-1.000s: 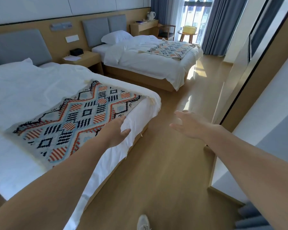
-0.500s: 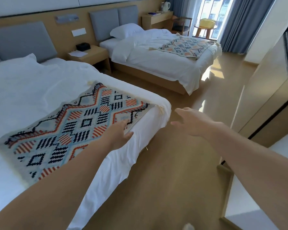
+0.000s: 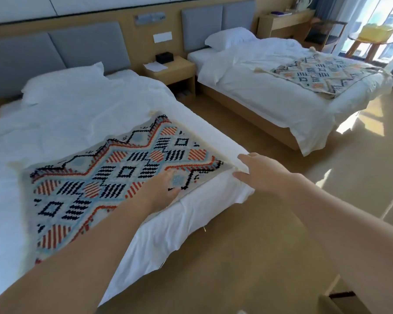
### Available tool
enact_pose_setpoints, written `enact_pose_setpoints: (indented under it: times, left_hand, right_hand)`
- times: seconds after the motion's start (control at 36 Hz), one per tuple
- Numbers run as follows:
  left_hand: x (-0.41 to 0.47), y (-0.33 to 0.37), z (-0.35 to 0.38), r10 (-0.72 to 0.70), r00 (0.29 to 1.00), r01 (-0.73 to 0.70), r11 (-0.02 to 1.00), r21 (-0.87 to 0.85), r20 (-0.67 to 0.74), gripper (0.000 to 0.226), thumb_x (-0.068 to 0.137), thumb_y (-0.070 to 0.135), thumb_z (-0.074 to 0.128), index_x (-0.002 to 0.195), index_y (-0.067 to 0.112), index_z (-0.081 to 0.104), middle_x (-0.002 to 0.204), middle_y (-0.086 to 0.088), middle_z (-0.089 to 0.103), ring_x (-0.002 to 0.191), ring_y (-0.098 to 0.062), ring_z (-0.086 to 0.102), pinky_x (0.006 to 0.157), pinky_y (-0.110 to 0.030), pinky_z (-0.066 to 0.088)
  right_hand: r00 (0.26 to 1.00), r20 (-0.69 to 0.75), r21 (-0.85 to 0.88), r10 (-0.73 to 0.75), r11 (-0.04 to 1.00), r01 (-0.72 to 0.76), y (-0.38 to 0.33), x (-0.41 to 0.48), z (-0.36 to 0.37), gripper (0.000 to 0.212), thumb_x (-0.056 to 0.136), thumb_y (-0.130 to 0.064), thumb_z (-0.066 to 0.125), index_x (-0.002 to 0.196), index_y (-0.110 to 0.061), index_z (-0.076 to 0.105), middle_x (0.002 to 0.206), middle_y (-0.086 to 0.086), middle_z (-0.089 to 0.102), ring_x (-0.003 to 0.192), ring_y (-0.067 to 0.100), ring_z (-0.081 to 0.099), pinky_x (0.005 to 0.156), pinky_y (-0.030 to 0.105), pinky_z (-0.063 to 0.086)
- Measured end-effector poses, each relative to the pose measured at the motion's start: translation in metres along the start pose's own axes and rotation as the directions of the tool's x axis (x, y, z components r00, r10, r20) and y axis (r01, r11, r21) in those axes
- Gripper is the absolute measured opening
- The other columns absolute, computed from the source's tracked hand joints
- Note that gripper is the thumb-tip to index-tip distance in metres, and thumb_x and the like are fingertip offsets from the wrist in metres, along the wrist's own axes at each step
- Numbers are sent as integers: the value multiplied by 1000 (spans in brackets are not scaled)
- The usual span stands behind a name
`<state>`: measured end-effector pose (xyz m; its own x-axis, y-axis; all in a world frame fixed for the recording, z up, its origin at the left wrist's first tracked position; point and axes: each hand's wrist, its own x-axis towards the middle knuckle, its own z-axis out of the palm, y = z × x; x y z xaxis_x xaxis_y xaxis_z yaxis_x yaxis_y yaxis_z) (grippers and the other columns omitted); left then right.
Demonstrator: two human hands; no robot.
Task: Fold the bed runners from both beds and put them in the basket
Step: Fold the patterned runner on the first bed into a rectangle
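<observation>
A patterned bed runner (image 3: 114, 175) in orange, blue and black lies flat across the foot of the near bed (image 3: 61, 118). My left hand (image 3: 162, 189) rests on the runner's front edge, thumb under the cloth, fingers on top. My right hand (image 3: 259, 172) is at the runner's right corner with fingers spread, touching the corner by the bed's edge. A second runner (image 3: 325, 72) lies on the far bed (image 3: 270, 91). The yellow basket (image 3: 376, 32) sits on a round table by the window.
A wooden nightstand (image 3: 170, 69) stands between the two beds. A desk (image 3: 286, 21) and a chair (image 3: 325, 34) stand at the back right. Open wooden floor (image 3: 281, 223) runs along the beds' feet. A furniture edge shows at the bottom right.
My view has swung closer to the near bed. My right hand moved left from over the floor to the runner's corner. My left hand slid further onto the runner's edge.
</observation>
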<state>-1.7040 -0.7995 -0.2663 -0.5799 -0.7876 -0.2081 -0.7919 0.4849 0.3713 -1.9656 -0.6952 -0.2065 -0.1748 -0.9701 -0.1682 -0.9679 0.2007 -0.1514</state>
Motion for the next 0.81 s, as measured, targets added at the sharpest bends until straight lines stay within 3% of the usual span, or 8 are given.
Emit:
enact_pose_setpoints:
  times: [0.17, 0.31, 0.47, 0.61, 0.69, 0.81]
  left_hand:
    - [23, 13, 4, -114, 993, 113, 992, -57, -26, 71, 95, 44, 46, 152, 16, 14, 157, -1, 23, 140, -16, 28, 114, -29, 22]
    - [41, 7, -4, -215, 975, 209, 973, -95, -63, 66, 97, 41, 45, 151, 15, 18, 155, -2, 26, 139, -17, 30, 110, -27, 24]
    - [76, -20, -9, -284, 956, 274, 954, -122, -75, 69, 96, 45, 43, 151, 13, 15, 158, -3, 19, 143, -17, 22, 115, -30, 19]
    - [128, -51, -15, -299, 952, 288, 947, -140, -63, 70, 96, 46, 42, 152, 15, 13, 159, -2, 16, 144, -17, 19, 117, -32, 17]
    - [165, -72, -25, -302, 951, 289, 944, -156, -66, 70, 96, 47, 41, 152, 15, 14, 158, -2, 17, 144, -17, 21, 116, -32, 19]
    - [218, -100, -44, -293, 954, 277, 943, -182, -69, 65, 97, 43, 43, 151, 17, 17, 156, -2, 24, 141, -18, 28, 113, -32, 25]
  right_hand:
    - [996, 57, 6, -63, 998, 63, 29, 53, -4, 53, 95, -53, 43, 139, -25, 40, 127, 2, 54, 107, 24, 57, 88, 38, 50]
    - [984, 98, 12, -148, 989, 148, 27, 97, -2, 43, 95, -51, 43, 129, -24, 47, 113, 3, 57, 95, 24, 59, 82, 41, 52]
    - [968, 144, -8, -203, 978, 207, 13, 149, -4, 54, 95, -52, 44, 140, -22, 40, 130, 5, 51, 112, 26, 55, 93, 39, 47]
    - [963, 172, -76, -209, 971, 225, 8, 211, -2, 54, 95, -54, 42, 139, -22, 40, 130, 5, 52, 115, 25, 53, 95, 39, 46]
    - [961, 217, -125, -170, 972, 200, 3, 253, -4, 58, 96, -52, 41, 144, -19, 35, 140, 7, 46, 125, 27, 48, 102, 41, 42]
    - [952, 260, -164, -158, 965, 205, -7, 315, -4, 60, 97, -53, 39, 145, -17, 34, 140, 8, 45, 123, 27, 49, 101, 42, 43]
